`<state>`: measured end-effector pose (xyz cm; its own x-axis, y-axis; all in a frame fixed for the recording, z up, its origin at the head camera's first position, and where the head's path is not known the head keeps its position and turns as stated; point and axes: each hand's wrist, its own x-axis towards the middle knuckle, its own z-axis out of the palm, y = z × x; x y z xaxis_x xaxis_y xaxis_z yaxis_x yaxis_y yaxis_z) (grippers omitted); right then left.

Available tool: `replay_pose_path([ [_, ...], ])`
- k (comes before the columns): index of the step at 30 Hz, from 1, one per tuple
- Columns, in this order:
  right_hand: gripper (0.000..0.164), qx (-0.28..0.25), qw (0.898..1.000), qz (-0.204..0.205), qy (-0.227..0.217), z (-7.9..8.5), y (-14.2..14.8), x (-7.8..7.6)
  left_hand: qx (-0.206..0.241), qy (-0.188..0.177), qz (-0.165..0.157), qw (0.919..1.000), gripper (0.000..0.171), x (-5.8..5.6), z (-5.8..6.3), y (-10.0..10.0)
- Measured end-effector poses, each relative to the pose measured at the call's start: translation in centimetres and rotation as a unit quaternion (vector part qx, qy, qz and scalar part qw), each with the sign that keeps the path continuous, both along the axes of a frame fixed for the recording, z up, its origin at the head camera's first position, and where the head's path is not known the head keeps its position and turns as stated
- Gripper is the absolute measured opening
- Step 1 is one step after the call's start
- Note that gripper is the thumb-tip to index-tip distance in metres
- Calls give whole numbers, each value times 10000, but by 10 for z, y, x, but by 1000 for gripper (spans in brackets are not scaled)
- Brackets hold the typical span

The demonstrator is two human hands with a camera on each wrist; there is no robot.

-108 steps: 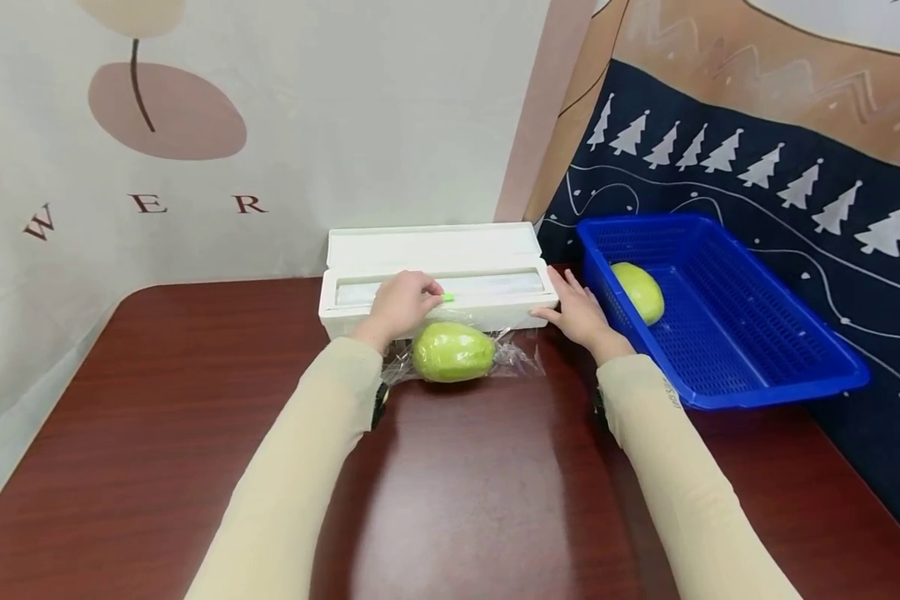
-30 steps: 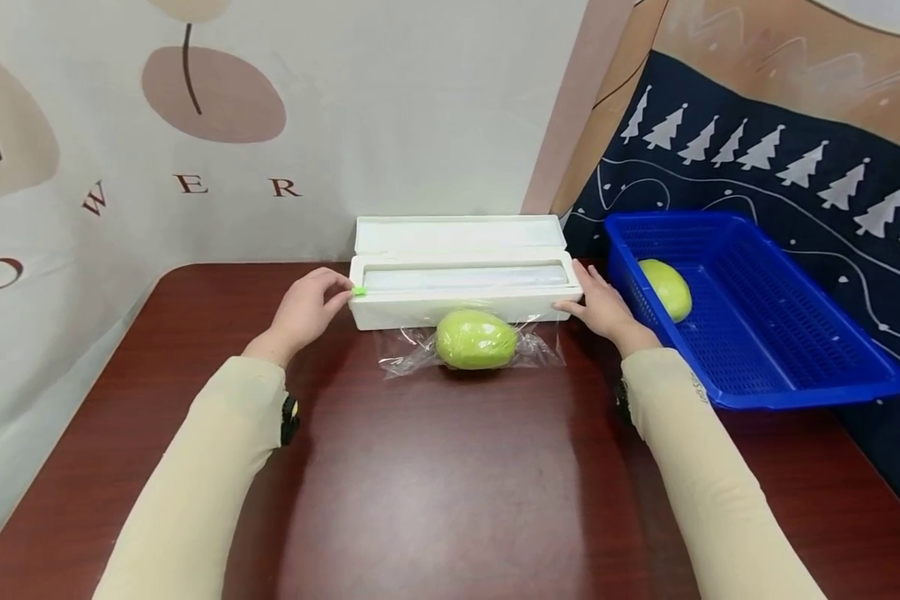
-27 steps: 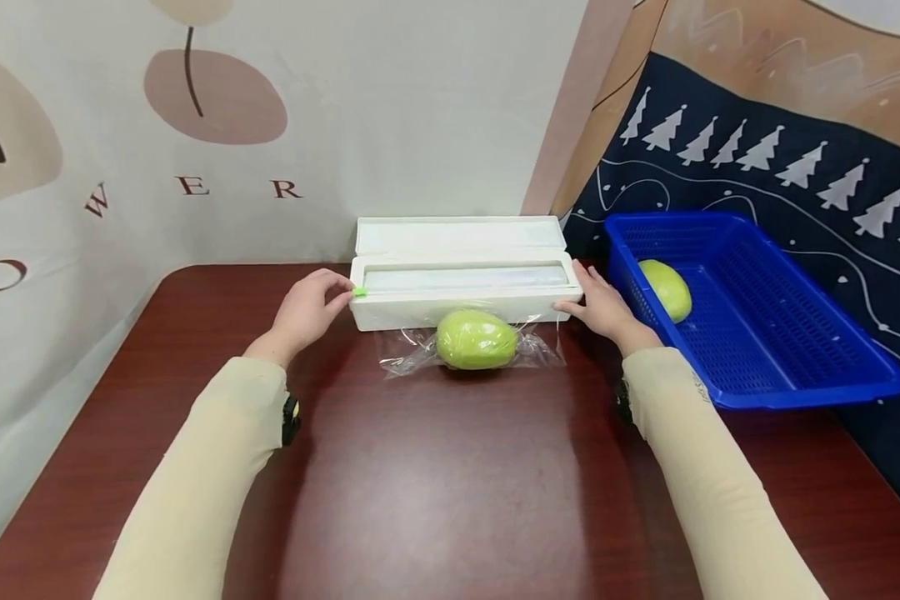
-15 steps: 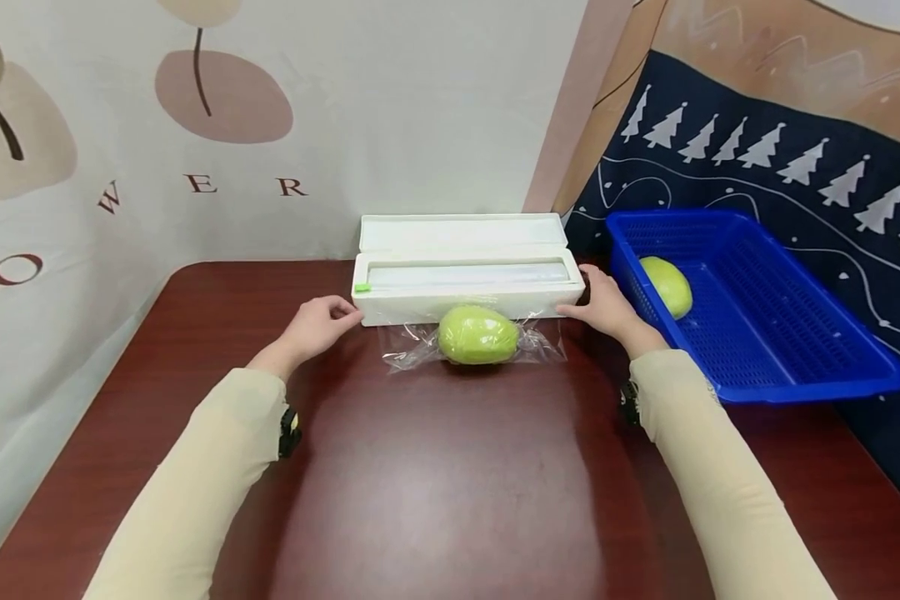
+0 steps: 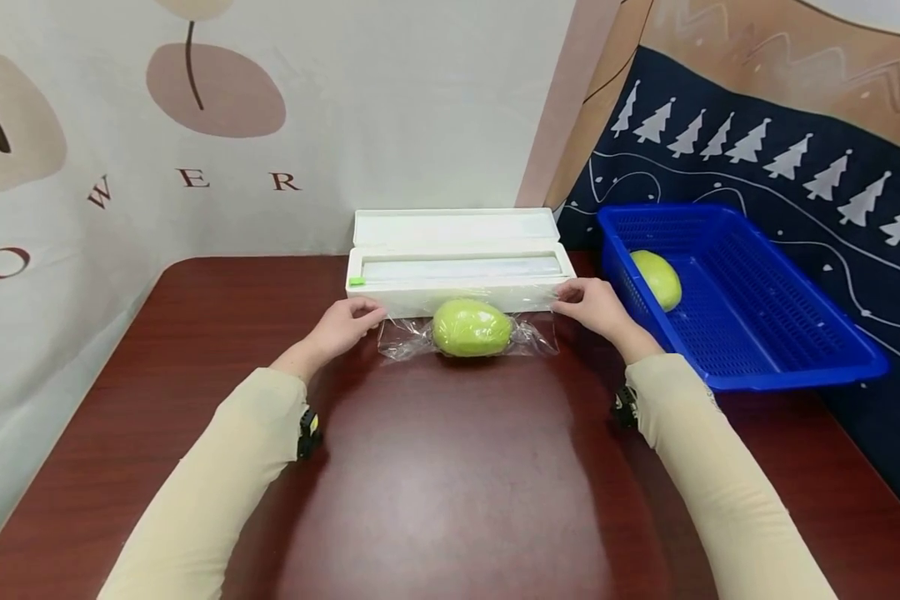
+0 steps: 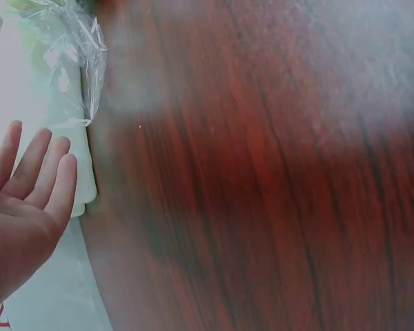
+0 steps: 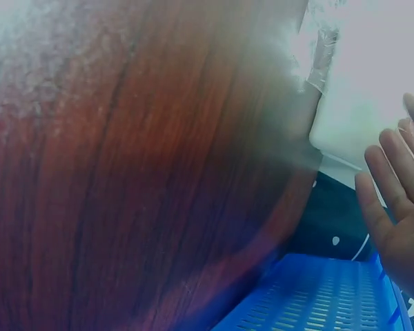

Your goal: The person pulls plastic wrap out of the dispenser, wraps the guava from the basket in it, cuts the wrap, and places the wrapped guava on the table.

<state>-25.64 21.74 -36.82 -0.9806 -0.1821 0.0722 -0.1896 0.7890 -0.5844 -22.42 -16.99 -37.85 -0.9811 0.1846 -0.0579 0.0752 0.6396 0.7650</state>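
Observation:
A green oval fruit (image 5: 471,327) lies on clear cling film (image 5: 407,339), in front of a white cling film dispenser (image 5: 461,298). The dispenser's lid is raised, and its green slide cutter (image 5: 357,282) sits at the left end. My left hand (image 5: 339,329) is by the film's left corner; the left wrist view shows its fingers (image 6: 47,176) loosely spread, with no film visible between them. At the dispenser's right front corner, my right hand (image 5: 592,304) appears to pinch the film's right edge between thumb and finger. The exact fingertip contact is small and partly hidden.
A blue perforated basket (image 5: 765,379) stands to the right, near my right forearm, with another green fruit (image 5: 656,281) inside at its left. Brown wooden table (image 5: 450,467) stretches toward me. A printed curtain (image 5: 420,100) rises behind the dispenser.
The slide cutter has travelled from mid-dispenser to its left end, and my left hand has let it go and moved to the film's corner. My right hand has left the dispenser's end for the film edge.

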Motion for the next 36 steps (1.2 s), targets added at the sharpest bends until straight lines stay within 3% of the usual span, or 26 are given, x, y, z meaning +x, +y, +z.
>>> replay_pose_path([
  [4, 27, -195, 9997, -112, 111, -1, -2, -1, -28, -20, 271, 9996, 33, -2, -1, 0],
  [8, 22, -334, 9991, -224, 150, 0, -2, -1, 140, -306, 878, 9956, 38, -1, 2, 2],
  [13, 26, -243, 9995, -177, 25, 1, 1, -1, 379, -387, 1960, 9791, 40, 3, 3, 12],
  [17, 28, -258, 9996, -144, -34, 3, 1, 0, 840, -317, 2443, 9655, 34, 3, 4, 19],
  [19, 28, -254, 9996, -95, -40, 3, 2, 1, 940, -271, 2563, 9616, 33, 3, 5, 21],
  [26, 25, -229, 9997, 36, -21, 3, 4, 0, 662, -200, 2903, 9544, 31, 3, 10, 22],
  [33, 24, -291, 9996, 39, 41, 5, 4, -1, 1196, -219, 2767, 9532, 26, 1, 8, 23],
  [36, 23, -266, 9996, 27, 67, 7, 4, 0, 1200, -232, 2690, 9554, 24, 1, 8, 22],
])
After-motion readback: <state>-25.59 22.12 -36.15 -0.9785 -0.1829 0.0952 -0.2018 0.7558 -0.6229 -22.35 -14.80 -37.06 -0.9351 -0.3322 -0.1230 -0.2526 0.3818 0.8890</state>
